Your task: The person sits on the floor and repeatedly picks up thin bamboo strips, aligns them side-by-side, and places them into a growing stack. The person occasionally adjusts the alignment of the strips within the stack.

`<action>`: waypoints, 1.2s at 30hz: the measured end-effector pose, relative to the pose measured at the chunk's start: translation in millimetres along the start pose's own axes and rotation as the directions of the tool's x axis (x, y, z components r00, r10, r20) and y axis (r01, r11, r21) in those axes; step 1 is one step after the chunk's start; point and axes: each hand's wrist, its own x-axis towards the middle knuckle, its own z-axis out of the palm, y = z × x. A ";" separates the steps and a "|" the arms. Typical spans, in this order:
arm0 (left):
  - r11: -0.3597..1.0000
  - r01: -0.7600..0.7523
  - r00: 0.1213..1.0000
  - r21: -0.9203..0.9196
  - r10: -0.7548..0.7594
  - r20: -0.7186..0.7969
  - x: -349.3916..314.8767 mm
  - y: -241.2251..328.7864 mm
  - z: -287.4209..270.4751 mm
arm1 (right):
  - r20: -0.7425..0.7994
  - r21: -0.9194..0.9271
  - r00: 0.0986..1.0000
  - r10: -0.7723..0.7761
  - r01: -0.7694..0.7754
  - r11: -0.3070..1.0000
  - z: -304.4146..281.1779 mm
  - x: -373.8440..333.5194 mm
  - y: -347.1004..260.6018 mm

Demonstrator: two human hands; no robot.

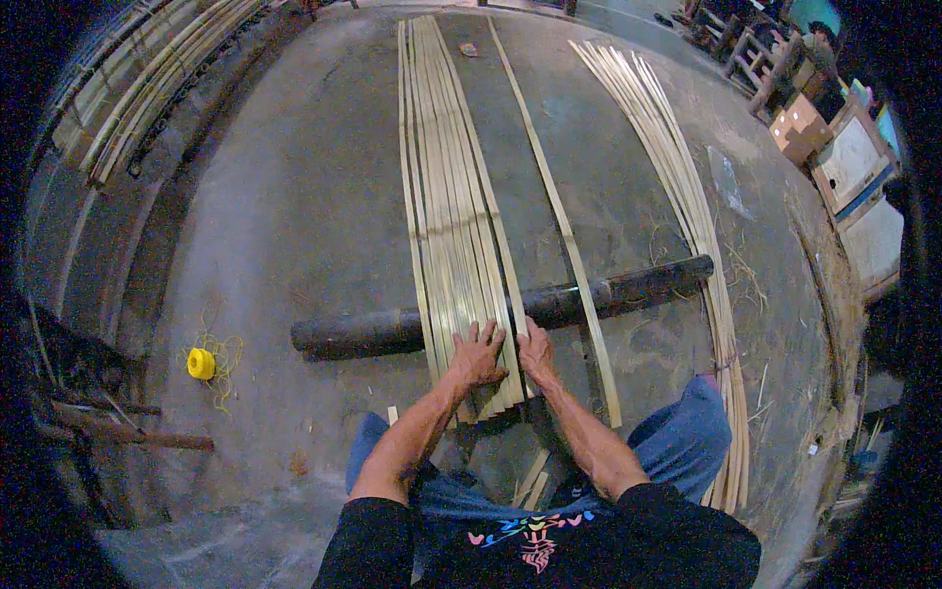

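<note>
Where hands meet strips: left hand point(478, 355) flat, fingers spread on bamboo strips point(453, 216), gripping nothing.
Right hand: right hand point(536, 353) flat beside it, nothing clasped.
Underneath: dark pole point(373, 332) crosswise on floor point(294, 196).

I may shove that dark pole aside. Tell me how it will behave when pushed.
The dark pole looks round, so it would probably roll on the concrete floor. The bamboo strips lie across it under both hands, likely hindering it.

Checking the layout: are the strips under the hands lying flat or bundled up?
Flat: the strips lie side by side across the dark pole, both hands pressing them.
</note>
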 end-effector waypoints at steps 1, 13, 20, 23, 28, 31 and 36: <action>1.000 -0.003 1.000 -0.008 0.003 -0.005 0.3 -0.5 1.3 | 0.009 0.074 1.000 -0.011 0.011 0.997 2.6 2.3 1.6; 1.000 0.007 0.999 -0.005 -0.007 -0.054 -1.8 -0.7 5.7 | 0.071 -0.135 0.981 -0.179 0.188 0.973 8.6 22.8 17.4; 0.969 -0.241 0.933 0.055 0.247 -0.261 -2.4 13.9 17.0 | -0.446 -0.412 0.873 -0.197 -0.005 0.911 -33.9 17.8 22.8; 0.970 -0.231 0.959 0.074 0.239 -0.152 -5.5 18.4 22.3 | -0.387 -0.303 0.916 0.106 -0.235 0.923 -76.5 10.3 40.4; 0.976 -0.209 0.965 0.067 0.217 -0.149 -3.7 19.7 22.3 | -0.342 -0.064 0.933 0.109 -0.138 0.988 -88.7 14.8 36.9; 0.983 -0.177 0.973 0.050 0.182 -0.141 -6.3 21.4 22.8 | -0.360 0.041 0.932 0.036 -0.022 0.999 -69.3 22.3 17.6; 0.987 -0.156 0.982 0.046 0.160 -0.103 -13.5 17.2 21.1 | -0.104 0.047 0.973 0.206 -0.202 0.978 -37.3 38.8 4.2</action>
